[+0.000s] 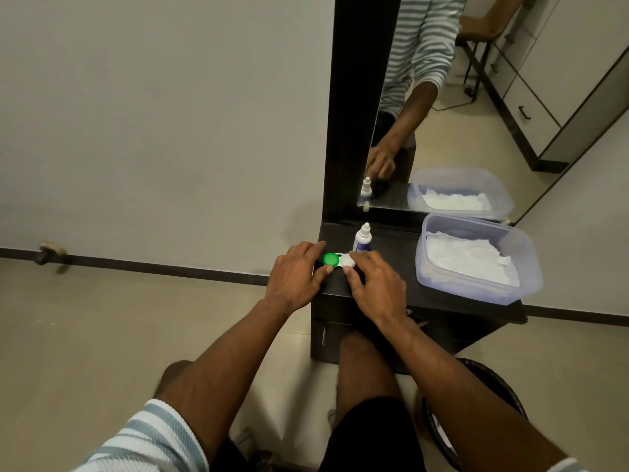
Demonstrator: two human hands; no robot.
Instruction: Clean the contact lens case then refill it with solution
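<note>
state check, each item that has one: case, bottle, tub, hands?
contact lens case: on dark tabletop, green and white caps on
solution bottle: upright, capped, behind case
plastic tub: lidless, white tissue inside
left hand: grip at green cap
right hand: grip on white cap

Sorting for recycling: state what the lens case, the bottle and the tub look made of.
Lens case: likely glossy hard plastic, one green cap, one white.
Bottle: opaque white plastic, probably, with a blue label.
Tub: translucent, faintly bluish plastic; the white tissue inside shows through its wall.
</note>
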